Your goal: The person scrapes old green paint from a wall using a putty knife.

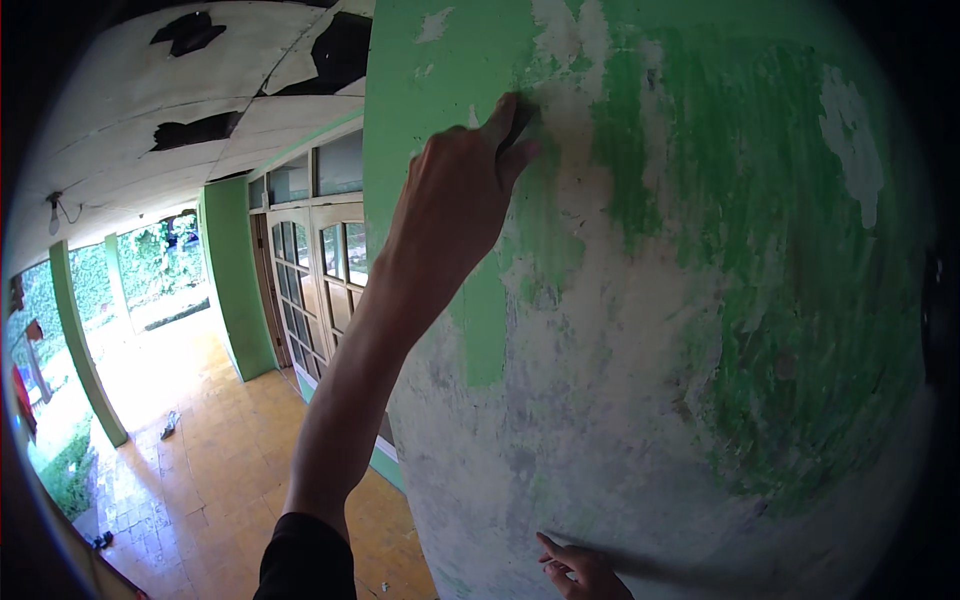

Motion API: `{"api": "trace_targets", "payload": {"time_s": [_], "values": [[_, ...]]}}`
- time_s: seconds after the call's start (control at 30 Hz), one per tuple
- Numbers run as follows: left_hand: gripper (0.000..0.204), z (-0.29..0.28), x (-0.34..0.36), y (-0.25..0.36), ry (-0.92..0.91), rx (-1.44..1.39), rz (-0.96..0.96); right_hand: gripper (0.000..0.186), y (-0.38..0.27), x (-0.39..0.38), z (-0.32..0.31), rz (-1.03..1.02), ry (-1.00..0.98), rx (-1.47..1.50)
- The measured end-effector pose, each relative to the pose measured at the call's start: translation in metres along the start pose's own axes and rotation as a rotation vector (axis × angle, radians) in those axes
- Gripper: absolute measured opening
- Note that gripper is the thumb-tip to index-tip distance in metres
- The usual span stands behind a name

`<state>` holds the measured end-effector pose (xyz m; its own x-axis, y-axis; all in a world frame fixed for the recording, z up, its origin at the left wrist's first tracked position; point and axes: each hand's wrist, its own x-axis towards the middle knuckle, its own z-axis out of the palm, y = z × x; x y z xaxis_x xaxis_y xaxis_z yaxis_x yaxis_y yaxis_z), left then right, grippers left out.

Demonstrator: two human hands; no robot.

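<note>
My left hand (455, 190) is raised against the upper left part of the wall (620, 330), its fingers closed around a small dark flat piece (518, 125). Most of that piece is hidden by the fingers, so its kind cannot be made out. Around it the green paint is patchy, with pale bare plaster showing in streaks. Low on the wall, my right hand (582, 572) is partly in view at the bottom edge. Its index finger stretches out near the pale surface, the other fingers are loosely bent, and nothing shows in it.
To the left runs a porch with an orange tiled floor (220, 450) and glazed doors (300, 270). Green posts (85, 340) stand along its open side. Overhead, the white ceiling (110, 100) has broken dark holes and a hanging bulb (54, 215). A small dark object (170, 425) lies on the floor.
</note>
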<state>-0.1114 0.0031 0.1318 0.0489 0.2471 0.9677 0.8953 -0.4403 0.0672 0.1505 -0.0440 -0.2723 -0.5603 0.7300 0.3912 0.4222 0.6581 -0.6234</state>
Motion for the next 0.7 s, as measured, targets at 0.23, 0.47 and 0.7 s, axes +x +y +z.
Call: {"api": "trace_targets", "payload": {"time_s": [0.23, 0.47, 0.7], "values": [[0.046, 0.007, -0.024, 0.016, -0.062, -0.021, -0.089, 0.029, -0.005, -0.001, -0.009, 0.157, -0.007, 0.184], [0.049, -0.006, -0.025, 0.009, -0.152, 0.022, -0.096, 0.027, -0.019, 0.010, -0.027, 0.163, -0.202, 0.098], [0.050, -0.016, 0.011, 0.022, -0.129, -0.003, -0.105, 0.023, -0.010, -0.003, -0.019, 0.144, -0.119, 0.123]]}}
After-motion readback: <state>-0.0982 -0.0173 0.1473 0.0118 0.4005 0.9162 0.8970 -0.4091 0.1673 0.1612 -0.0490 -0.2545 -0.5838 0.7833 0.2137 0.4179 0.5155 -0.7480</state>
